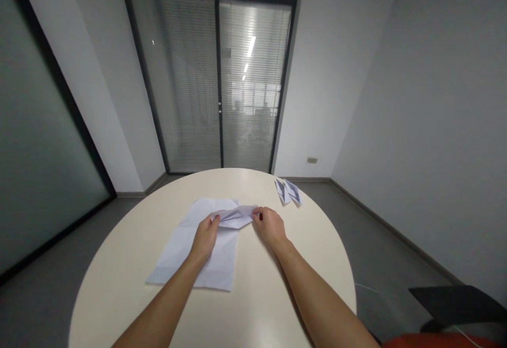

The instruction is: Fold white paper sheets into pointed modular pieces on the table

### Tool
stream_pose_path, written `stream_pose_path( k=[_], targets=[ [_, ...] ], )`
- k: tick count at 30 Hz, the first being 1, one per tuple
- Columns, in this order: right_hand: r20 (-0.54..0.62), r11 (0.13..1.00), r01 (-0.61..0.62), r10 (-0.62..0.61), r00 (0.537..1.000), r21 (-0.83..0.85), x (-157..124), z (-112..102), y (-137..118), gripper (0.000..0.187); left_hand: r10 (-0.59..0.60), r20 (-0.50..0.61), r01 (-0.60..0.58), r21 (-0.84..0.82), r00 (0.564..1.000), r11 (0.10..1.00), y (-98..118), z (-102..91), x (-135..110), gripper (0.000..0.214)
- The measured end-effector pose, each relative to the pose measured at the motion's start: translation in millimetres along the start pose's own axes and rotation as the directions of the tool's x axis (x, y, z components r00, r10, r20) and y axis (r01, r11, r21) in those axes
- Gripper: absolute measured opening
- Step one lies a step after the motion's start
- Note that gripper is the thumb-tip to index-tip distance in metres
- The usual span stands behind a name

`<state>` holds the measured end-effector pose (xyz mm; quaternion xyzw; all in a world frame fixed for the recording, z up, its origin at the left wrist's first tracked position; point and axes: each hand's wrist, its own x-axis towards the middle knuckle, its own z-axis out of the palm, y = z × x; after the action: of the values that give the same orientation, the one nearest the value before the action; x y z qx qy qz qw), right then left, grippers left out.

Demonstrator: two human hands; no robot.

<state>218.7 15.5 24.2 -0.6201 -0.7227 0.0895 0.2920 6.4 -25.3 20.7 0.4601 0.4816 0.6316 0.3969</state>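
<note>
A piece of folded white paper (237,217) is held between my two hands, just above the table. My left hand (205,238) pinches its left end, thumb on top. At its right end, the curled fingers of my right hand (270,225) grip the tip. Beneath the folded paper and my left hand lies a larger white sheet (216,269) with crease lines, flat on the table. Part of that sheet is covered by my left hand and forearm.
Two folded paper pieces (288,192) lie near the far right edge of the round cream table (261,311). A chair with a black armrest (459,303) and red seat stands at the lower right. Behind the table is a glass door with blinds (253,84).
</note>
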Motion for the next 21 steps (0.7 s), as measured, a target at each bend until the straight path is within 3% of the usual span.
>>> stream_pose_path(
  k=[3,5,8,11,16,21],
  targets=[
    [-0.025,0.994,0.020,-0.017,1.000,0.104,1,4,4,0.016,-0.017,-0.002,0.017,0.019,1.000,1.000,-7,-2.8,3,0.026],
    [-0.051,0.960,0.075,-0.064,0.997,0.271,4,7,6,0.016,-0.061,-0.032,0.059,-0.048,0.998,0.997,-12,-5.1,7,0.027],
    [-0.106,0.810,0.147,-0.105,0.989,0.568,9,12,7,0.024,-0.195,-0.121,0.156,-0.274,0.973,0.949,-15,-7.5,14,0.013],
    [-0.121,0.634,0.135,-0.066,0.990,0.762,13,10,5,0.034,-0.334,-0.167,0.209,-0.508,0.928,0.835,-9,-9.0,18,0.009],
    [-0.032,0.409,0.053,-0.057,0.998,0.911,13,3,0,0.041,-0.396,-0.063,0.240,-0.705,0.916,0.668,8,-12.5,17,0.014],
    [0.015,0.323,0.004,-0.057,0.998,0.946,11,1,-1,0.041,-0.376,0.003,0.244,-0.767,0.927,0.594,20,-14.7,14,0.016]
  ],
)
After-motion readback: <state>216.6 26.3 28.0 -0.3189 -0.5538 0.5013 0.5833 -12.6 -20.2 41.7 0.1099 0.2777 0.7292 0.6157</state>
